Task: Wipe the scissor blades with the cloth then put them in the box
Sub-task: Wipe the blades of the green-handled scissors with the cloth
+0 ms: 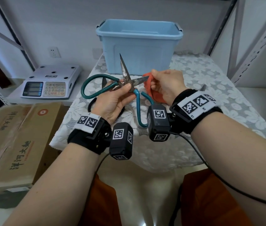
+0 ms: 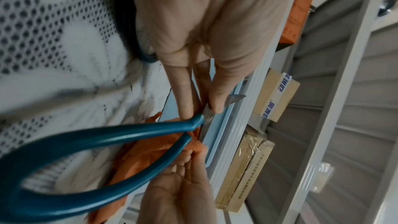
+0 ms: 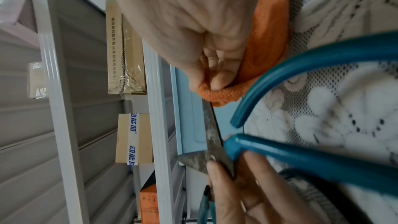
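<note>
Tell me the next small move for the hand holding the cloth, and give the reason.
Probably draw the right hand with the orange cloth along the blade toward the pivot. The cloth is pinched over only the tip of the right-pointing blade, and the metal past it looks stained. The left hand grips the open scissors near the pivot, so stop short of those fingers.

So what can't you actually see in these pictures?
- Inside of the blue box: head view, its front wall hides it.
- Tip of the blade under the orange cloth: wrapped in the right hand.
- Black scissors on the table: mostly behind the left hand.
- Scale display: too small.
</note>
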